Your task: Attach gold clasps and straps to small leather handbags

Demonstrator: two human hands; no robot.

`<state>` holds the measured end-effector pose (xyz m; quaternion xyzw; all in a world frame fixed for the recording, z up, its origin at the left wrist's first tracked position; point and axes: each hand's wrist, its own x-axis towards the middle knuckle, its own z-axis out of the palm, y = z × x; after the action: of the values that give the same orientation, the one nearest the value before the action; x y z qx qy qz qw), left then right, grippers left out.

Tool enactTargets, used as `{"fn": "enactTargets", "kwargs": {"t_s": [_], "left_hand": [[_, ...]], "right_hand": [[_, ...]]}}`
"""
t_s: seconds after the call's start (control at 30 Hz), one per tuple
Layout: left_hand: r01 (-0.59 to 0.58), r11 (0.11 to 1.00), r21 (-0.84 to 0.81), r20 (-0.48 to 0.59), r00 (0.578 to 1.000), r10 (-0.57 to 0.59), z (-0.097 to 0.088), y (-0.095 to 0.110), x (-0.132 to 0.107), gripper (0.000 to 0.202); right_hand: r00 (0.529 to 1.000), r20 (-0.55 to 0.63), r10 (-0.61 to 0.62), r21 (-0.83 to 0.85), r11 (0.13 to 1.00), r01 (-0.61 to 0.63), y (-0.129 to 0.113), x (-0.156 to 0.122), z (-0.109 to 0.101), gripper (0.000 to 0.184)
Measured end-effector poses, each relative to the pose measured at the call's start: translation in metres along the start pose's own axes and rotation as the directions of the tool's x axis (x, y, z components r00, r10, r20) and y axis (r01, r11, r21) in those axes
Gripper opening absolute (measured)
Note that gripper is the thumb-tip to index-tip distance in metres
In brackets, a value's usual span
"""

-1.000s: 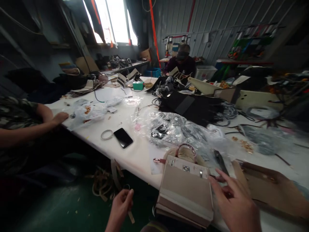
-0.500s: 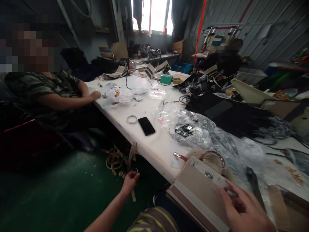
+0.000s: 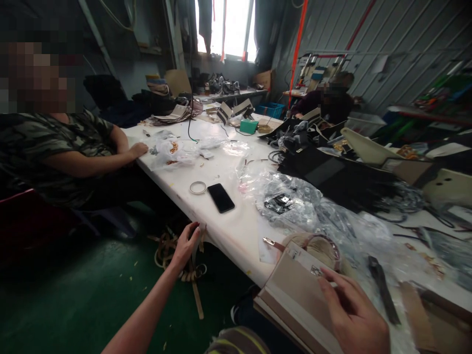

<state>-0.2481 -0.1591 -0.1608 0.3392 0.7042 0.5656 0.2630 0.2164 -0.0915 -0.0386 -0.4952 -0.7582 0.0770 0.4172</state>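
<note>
My left hand (image 3: pixel 187 243) is at the table's near edge, thumb and fingers closed together by the hanging tan strips of tape (image 3: pixel 198 295); what is in the pinch is too small to make out. My right hand (image 3: pixel 356 307) rests over a flat tan panel (image 3: pixel 291 290), which leans over the table edge above my lap. Its thumb and forefinger come together on a small metal plate (image 3: pixel 316 270) on the panel's pale strip. Behind the panel lie a roll of tape (image 3: pixel 326 248) and a strap with a metal end (image 3: pixel 272 242).
A phone (image 3: pixel 220 197) and a pale ring-shaped roll (image 3: pixel 198 188) lie on the white table (image 3: pixel 221 236). Plastic bags of metal parts (image 3: pixel 282 202) and black material (image 3: pixel 332 172) spread to the right. A co-worker (image 3: pixel 77 157) sits at the left; another person (image 3: pixel 328 98) is farther back.
My left hand has moved up and left from below the table to its edge. My right hand has shifted left, its fingertips now at the small metal plate. The view has turned slightly right.
</note>
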Motion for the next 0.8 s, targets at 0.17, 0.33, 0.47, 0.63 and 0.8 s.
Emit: {"fn": "enactTargets", "kwargs": {"t_s": [0.17, 0.33, 0.47, 0.63, 0.8], "left_hand": [[0.073, 0.993, -0.092, 0.031, 0.997, -0.070, 0.008, 0.012, 0.002, 0.066], [0.134, 0.989, -0.068, 0.136, 0.983, -0.124, 0.000, 0.018, -0.010, 0.066], [0.271, 0.953, -0.137, 0.213, 0.947, -0.239, 0.002, 0.020, -0.015, 0.069], [0.332, 0.930, -0.156, 0.220, 0.930, -0.295, 0.017, 0.027, -0.009, 0.070], [0.294, 0.909, -0.294, 0.102, 0.956, -0.277, 0.023, 0.057, -0.025, 0.059]], "right_hand": [[0.991, -0.128, 0.041, -0.056, 0.997, -0.049, 0.002, -0.008, -0.002, 0.042], [0.876, -0.126, 0.465, -0.274, 0.833, -0.481, 0.029, -0.033, -0.033, 0.080], [0.753, 0.155, 0.640, -0.103, 0.768, -0.632, 0.028, -0.044, -0.037, 0.091], [0.775, 0.110, 0.622, -0.107, 0.783, -0.613, 0.026, -0.021, -0.030, 0.074], [0.768, 0.187, 0.612, -0.134, 0.791, -0.597, 0.034, -0.004, -0.039, 0.071]]}}
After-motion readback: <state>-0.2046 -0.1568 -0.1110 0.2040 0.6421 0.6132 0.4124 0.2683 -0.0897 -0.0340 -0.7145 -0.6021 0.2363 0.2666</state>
